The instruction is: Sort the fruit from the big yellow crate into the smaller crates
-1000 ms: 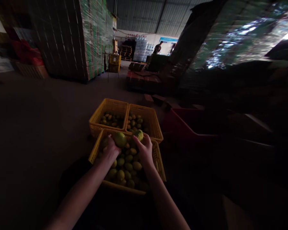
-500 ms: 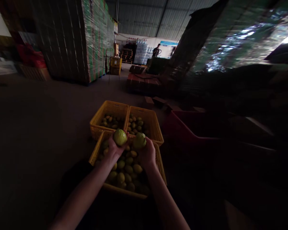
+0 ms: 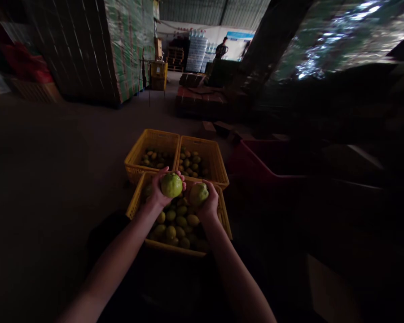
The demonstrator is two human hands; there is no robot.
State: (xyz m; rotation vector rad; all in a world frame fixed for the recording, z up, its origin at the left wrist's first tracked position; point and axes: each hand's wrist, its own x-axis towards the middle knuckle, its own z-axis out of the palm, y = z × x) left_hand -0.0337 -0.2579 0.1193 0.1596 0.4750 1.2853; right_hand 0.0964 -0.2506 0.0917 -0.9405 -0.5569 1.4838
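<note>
My left hand (image 3: 157, 194) holds a yellow-green lemon (image 3: 171, 185), its fingers curled behind and around the fruit. Close beside it, my right hand (image 3: 211, 202) grips a second greenish lemon (image 3: 198, 194) that is turned partly away. Both are held apart from each other above the near yellow crate (image 3: 177, 249). Inside that crate lie many loose lemons (image 3: 181, 221) in green and yellow, partly hidden by my hands and forearms.
Behind stand two more yellow crates, the left one (image 3: 134, 158) and the right one (image 3: 219, 163), with fruit low inside. A dark red bin (image 3: 261, 163) is at right. Wrapped pallet stacks (image 3: 128, 58) rise farther off; a person (image 3: 221, 48) is at the back.
The view has tilted down slightly, so the crates sit higher in the picture. The left hand's lemon has turned, and its fingers show more around it. Both lemons are still held.
</note>
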